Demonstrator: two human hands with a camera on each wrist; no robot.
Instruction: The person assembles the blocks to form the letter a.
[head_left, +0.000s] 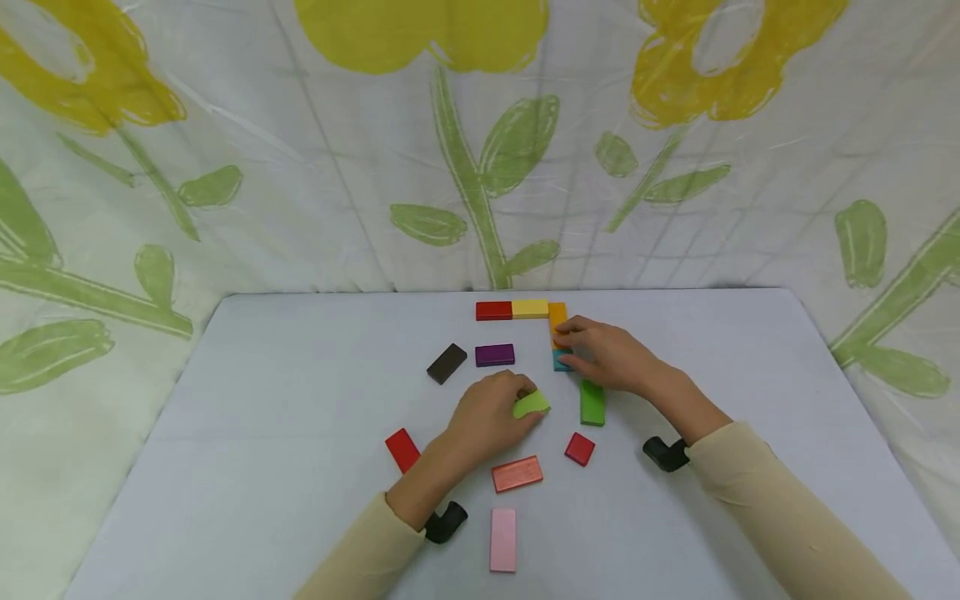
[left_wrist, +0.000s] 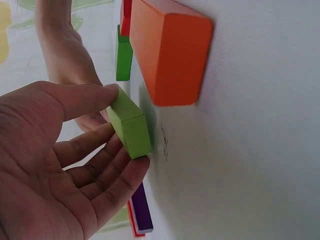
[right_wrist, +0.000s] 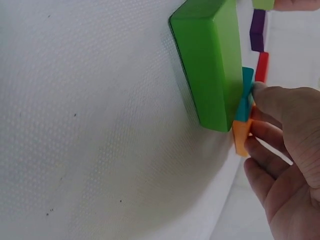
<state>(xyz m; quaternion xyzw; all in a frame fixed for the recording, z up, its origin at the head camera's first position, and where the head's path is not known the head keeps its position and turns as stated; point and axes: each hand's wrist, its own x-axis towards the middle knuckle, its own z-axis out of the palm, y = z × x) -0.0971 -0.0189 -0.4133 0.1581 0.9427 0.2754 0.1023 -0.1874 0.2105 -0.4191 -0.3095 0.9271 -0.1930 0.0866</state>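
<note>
My left hand (head_left: 491, 417) pinches a light green block (left_wrist: 129, 125) between thumb and fingers, over the middle of the table. To its right, my right hand (head_left: 611, 354) reaches over a corner of blocks. Its thumb touches a blue block (right_wrist: 245, 102), while its other fingers lie at an orange block (head_left: 557, 321) joined end to end with the blue one. Fingers partly cover both blocks in the head view. Yellow (head_left: 530, 309) and red (head_left: 493, 311) blocks continue the line leftward from the orange block's far end. A green block (head_left: 592, 403) lies just below the right hand.
A purple block (head_left: 495, 355) and a black block (head_left: 447, 364) lie beyond the left hand. Nearer are a small red block (head_left: 580, 448), a salmon block (head_left: 517, 474) and a pink block (head_left: 503, 540). Another red block (head_left: 402, 449) is partly behind the left forearm. A flowered curtain (head_left: 337, 167) hangs behind.
</note>
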